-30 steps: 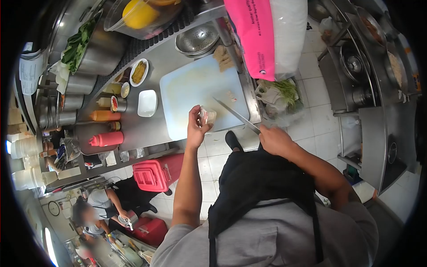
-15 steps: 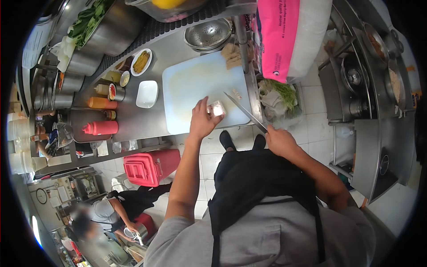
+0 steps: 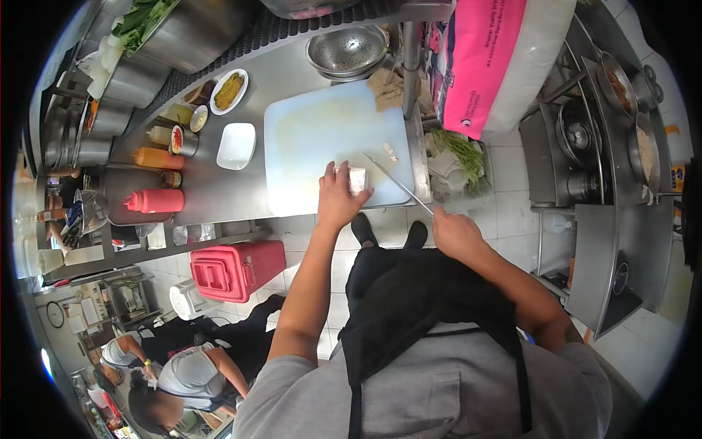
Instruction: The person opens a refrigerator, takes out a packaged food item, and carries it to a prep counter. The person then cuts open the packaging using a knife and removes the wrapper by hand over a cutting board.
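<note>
My left hand (image 3: 338,196) is closed around a small pale, pinkish block (image 3: 357,180) at the near side of the white cutting board (image 3: 307,124). What the block is made of cannot be made out. In my right hand (image 3: 457,233) is a long knife (image 3: 398,180), gripped by its handle just off the board's near right corner. Its blade slants over the board, apart from the block, with the tip pointing away to the left. Small pale scraps (image 3: 391,152) lie beyond the blade.
Left of the board stand a white bowl (image 3: 236,146), an oval plate of yellow food (image 3: 229,91) and squeeze bottles (image 3: 157,201). Metal colanders (image 3: 347,50) and a brown cloth (image 3: 385,89) sit behind. Greens (image 3: 464,157) fill a bin at right. Other people (image 3: 194,373) work at lower left.
The knife remains in my right hand and the block in my left, now lower on the board. The view has shifted slightly. A second person now shows at lower left.
</note>
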Demonstrator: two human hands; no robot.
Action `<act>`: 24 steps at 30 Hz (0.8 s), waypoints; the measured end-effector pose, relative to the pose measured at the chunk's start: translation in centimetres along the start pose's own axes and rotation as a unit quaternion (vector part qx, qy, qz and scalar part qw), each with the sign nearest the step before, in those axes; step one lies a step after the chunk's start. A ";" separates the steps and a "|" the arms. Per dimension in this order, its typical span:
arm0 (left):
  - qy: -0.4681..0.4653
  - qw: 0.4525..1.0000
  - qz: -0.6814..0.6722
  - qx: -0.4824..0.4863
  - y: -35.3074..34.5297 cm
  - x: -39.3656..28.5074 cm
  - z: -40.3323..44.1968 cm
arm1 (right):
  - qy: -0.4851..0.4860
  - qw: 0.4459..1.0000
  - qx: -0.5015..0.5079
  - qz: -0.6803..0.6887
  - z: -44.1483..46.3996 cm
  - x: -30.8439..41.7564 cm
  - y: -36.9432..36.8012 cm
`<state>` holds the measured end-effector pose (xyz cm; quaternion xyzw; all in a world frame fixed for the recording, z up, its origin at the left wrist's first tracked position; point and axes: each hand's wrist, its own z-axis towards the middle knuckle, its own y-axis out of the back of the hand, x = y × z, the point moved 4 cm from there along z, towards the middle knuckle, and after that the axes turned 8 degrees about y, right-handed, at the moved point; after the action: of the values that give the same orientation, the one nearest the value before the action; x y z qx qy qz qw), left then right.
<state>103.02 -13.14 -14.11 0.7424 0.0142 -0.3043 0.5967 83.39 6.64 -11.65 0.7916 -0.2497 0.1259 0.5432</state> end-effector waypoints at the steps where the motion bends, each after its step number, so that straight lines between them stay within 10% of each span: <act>1: 0.019 0.999 -0.030 0.000 -0.1 0.5 0.3 | -0.001 1.000 -0.002 0.002 -0.1 0.1 0.0; 9: 0.001 0.980 -0.192 0.055 0.0 2.5 1.5 | -0.007 1.000 0.001 0.000 -0.2 0.2 0.2; 12: 0.152 0.979 -0.138 -0.021 1.5 2.4 1.0 | -0.010 1.000 0.004 0.001 -0.1 0.3 0.4; 24: 0.149 0.986 0.073 0.029 -1.0 -2.1 -1.5 | -0.013 1.000 0.007 0.008 -0.2 0.4 0.2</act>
<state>101.58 -10.78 -13.79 0.7954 0.0401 -0.1457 0.5870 83.63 6.66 -11.23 0.7953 -0.2622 0.1213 0.5329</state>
